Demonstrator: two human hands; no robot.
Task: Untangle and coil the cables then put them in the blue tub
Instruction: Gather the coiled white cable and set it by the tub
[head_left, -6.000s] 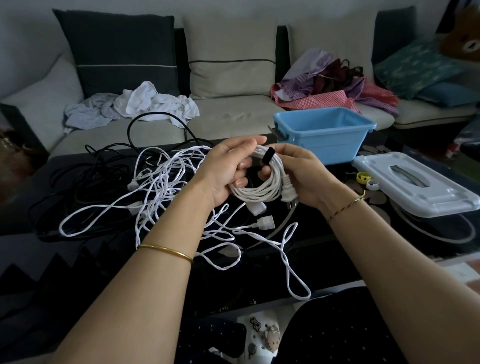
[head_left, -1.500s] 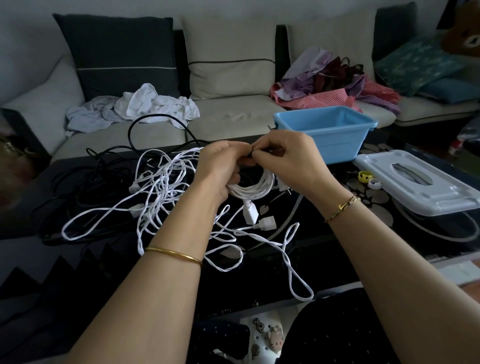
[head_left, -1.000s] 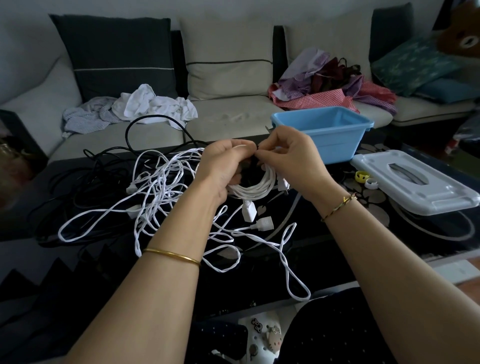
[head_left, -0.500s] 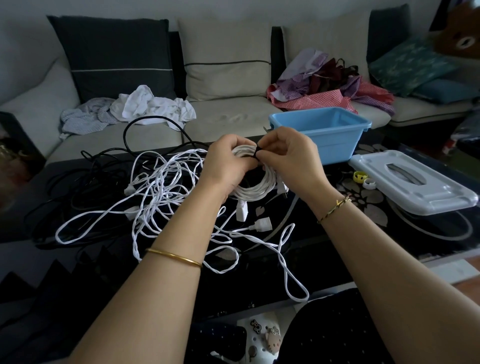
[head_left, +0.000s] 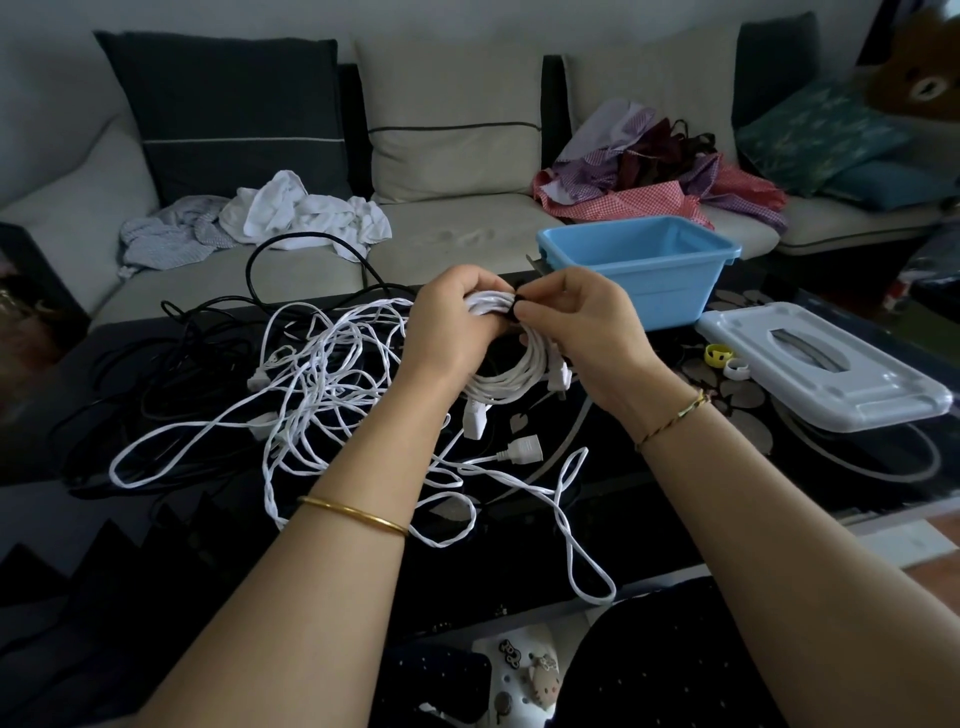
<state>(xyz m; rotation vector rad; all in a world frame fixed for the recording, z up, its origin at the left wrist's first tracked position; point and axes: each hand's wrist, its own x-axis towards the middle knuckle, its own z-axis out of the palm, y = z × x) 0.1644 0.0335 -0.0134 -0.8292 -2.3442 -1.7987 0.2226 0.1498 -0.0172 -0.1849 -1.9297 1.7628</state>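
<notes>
- One coiled white cable (head_left: 511, 376) is held above the table (head_left: 654, 488), between the two hands and just in front of the blue tub (head_left: 675, 293).
- Left hand (head_left: 449, 325): fingers curled round the top of the coil, gripping it.
- Right hand (head_left: 589, 322): thumb and fingertips pinch a black strap (head_left: 516, 312) that sits across the coil's top.
- Judgement: the coil is wound and is being tied off, so this is the last step before it goes into the tub.
- The tub stands upright with its lid off. No cable shows in the part of its inside that is in view, so I take it that nothing is stowed yet.
- Left to do: a tangle of white cables (head_left: 322, 379) is spread on the table left of the hands, with black cables (head_left: 171, 358) beyond it. Both are unsorted, so most of the task remains.
- The surface is a dark, glossy table top with a pale leaf pattern. A white lid (head_left: 821, 364) lies right of the tub, with a yellow ring (head_left: 716, 355) just beside it.
- The room has a grey sofa (head_left: 467, 244) behind the table, with crumpled white clothes (head_left: 306, 213) on it and a red and purple heap (head_left: 649, 176). The light is dim.
</notes>
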